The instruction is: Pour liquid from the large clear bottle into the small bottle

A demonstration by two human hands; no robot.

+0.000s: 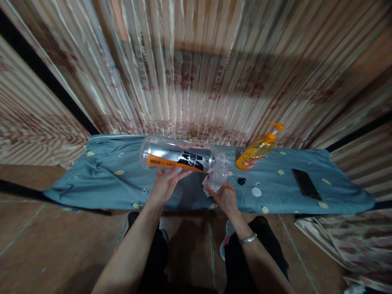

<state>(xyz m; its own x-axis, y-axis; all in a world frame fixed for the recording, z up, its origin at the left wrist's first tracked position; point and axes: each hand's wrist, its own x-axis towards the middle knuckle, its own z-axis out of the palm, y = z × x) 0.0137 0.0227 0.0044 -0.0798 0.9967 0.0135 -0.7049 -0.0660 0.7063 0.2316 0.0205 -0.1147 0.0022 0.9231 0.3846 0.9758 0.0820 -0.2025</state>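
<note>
A large clear bottle with a silver, black and orange label lies sideways in the air, its neck pointing right. Under its middle is my left hand, fingers wrapped against its lower side. My right hand grips a smaller clear plastic container at the large bottle's mouth, with something whitish and crumpled beside the fingers. Whether the mouth touches the container is hard to tell. To the right lie a small black cap and a white round cap.
An orange pump bottle stands at the cloth's back right. Farther right lies a black phone. A blue-green cloth covers the long narrow surface. Striped curtains hang behind it, and dark poles run along both sides.
</note>
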